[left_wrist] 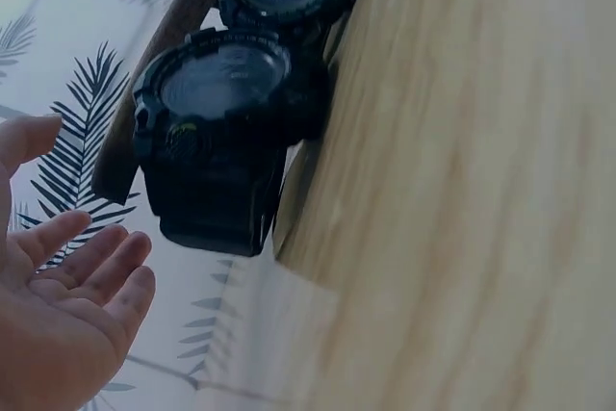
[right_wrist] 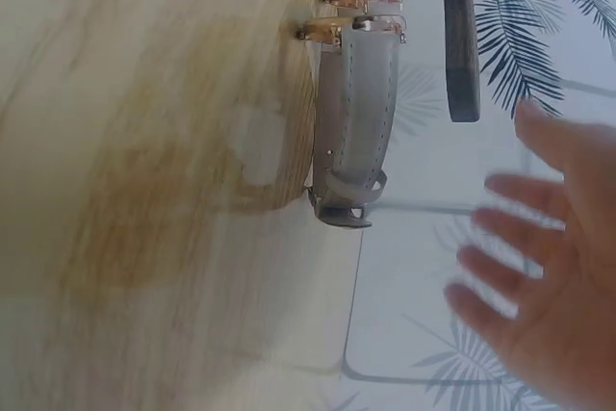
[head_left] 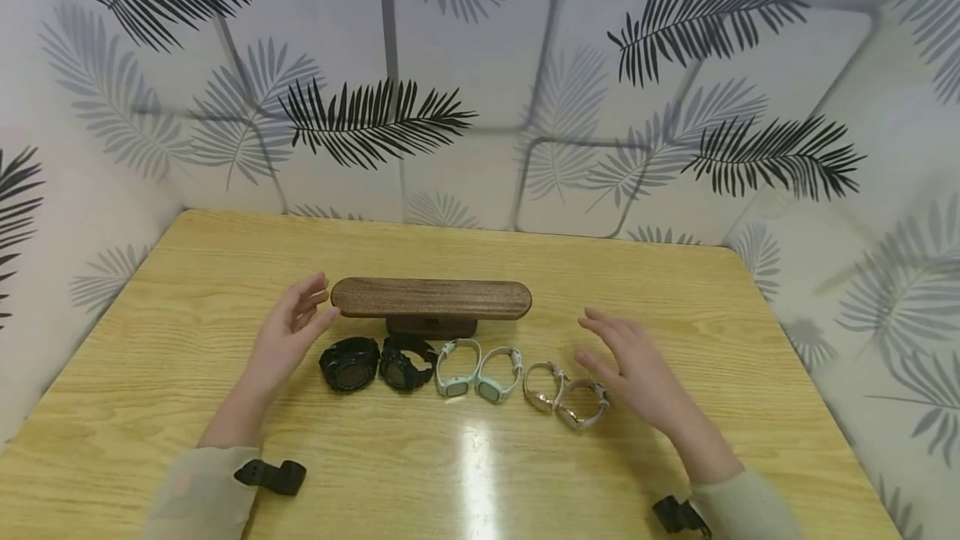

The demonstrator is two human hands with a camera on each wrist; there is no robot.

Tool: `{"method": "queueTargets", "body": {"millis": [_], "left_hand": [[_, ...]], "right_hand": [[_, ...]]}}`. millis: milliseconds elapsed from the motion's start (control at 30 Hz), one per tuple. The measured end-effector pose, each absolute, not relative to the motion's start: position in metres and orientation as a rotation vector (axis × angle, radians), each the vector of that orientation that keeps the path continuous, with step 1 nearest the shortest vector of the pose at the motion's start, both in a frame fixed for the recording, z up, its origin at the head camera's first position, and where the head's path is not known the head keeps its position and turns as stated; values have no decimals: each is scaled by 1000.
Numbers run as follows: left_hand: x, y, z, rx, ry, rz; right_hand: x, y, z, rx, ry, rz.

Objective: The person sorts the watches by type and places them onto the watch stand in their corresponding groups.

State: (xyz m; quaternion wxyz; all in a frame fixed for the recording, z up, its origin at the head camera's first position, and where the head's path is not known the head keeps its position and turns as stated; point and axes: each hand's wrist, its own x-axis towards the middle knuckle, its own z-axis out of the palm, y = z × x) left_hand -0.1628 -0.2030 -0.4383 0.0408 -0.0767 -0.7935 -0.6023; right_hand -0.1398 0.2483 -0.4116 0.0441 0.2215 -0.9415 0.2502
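A dark wooden stand (head_left: 431,298) with a long rounded bar on a short base sits mid-table. My left hand (head_left: 288,332) is beside the bar's left end, fingers relaxed and holding nothing. In front of the stand lies a row of buckled watches: two black watches (head_left: 351,365) at the left, two pale mint watches (head_left: 457,369) in the middle, and two watches with light straps and rose-gold cases (head_left: 582,405) at the right. Near the last of these hovers my right hand (head_left: 633,365), its fingers spread and nothing in them. The right wrist view shows the grey strap (right_wrist: 361,113) close up.
All of this stands on a light wooden table (head_left: 480,473) with a shiny reflection at the front. A leaf-patterned wall covering (head_left: 465,48) rises behind and at both sides. Each sleeve carries a small black wrist camera (head_left: 273,476).
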Motion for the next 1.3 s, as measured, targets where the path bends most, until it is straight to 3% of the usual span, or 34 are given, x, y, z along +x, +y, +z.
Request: {"method": "queueTargets", "body": {"millis": [233,467,1300], "left_hand": [[-165,-198,-449,-179,-2358,-1928],[-166,-195,-455,-131,-2276,-2019],[-167,-192,-467,-71,-2109,-2054]], "right_hand": [[-129,242,-408,1134,-2858,764],[-122,242,-407,1389,-2770,736],[-117,244,-416,1363,-2899,719]]}}
